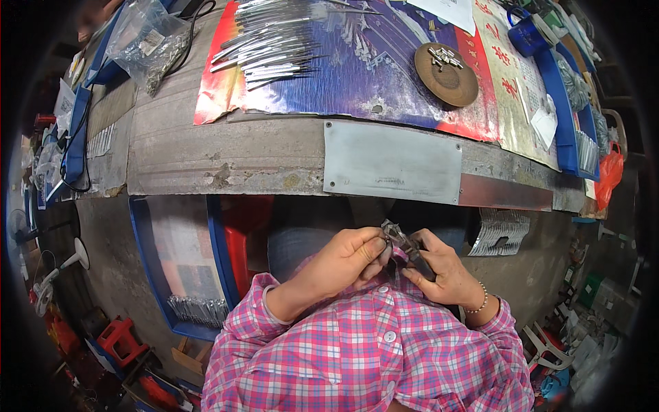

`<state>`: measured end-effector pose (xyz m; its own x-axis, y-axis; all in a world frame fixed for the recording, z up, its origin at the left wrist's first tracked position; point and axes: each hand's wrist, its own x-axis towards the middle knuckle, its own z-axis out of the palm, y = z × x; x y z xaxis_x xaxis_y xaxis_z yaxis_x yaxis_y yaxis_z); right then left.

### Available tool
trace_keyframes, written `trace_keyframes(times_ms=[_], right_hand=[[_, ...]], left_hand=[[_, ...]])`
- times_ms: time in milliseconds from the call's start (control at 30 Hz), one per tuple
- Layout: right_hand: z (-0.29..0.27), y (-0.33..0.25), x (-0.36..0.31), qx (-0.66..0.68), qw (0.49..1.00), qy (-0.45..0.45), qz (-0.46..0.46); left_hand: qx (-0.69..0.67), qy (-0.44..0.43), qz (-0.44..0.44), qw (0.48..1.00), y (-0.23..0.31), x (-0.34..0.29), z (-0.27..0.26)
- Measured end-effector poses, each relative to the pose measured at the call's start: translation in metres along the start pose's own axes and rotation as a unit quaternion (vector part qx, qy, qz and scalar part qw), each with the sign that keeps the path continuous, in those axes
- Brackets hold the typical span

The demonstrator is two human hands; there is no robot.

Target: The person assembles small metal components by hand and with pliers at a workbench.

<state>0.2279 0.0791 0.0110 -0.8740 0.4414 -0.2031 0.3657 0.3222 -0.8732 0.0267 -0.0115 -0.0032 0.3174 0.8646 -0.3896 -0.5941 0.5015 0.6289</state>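
In front of my chest, just below the bench edge, my right hand (pixel 445 272) is wrapped round dark-handled pliers (pixel 421 266). Their metal jaws point up and left toward my other hand. My left hand (pixel 358 253) is closed in a pinch beside the jaws. Whatever its fingertips hold is too small and too covered to name. On the bench beyond lie many thin silvery metal rods (pixel 264 42), spread in a loose pile. A round brown wooden dish (pixel 456 89) at the right holds several short metal pieces (pixel 445 58).
A grey metal plate (pixel 392 163) is screwed along the bench edge. Below left, a blue tray (pixel 144 254) holds metal parts. A clear plastic bag (pixel 141 41) lies back left. A blue mug (pixel 532 36) and blue bins (pixel 568 141) line the right side.
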Motion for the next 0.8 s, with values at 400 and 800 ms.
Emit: trace_keyframes(times_ms=[400, 800], right_hand=[[-0.055, 0.001, 0.001, 0.026, 0.975, 0.217, 0.049], [-0.165, 0.082, 0.056, -0.456, 0.806, 0.364, 0.1]], left_hand=[[0.02, 0.138, 0.173, 0.975, 0.014, 0.002, 0.006], [0.036, 0.026, 0.104, 0.994, 0.002, 0.011, 0.006]])
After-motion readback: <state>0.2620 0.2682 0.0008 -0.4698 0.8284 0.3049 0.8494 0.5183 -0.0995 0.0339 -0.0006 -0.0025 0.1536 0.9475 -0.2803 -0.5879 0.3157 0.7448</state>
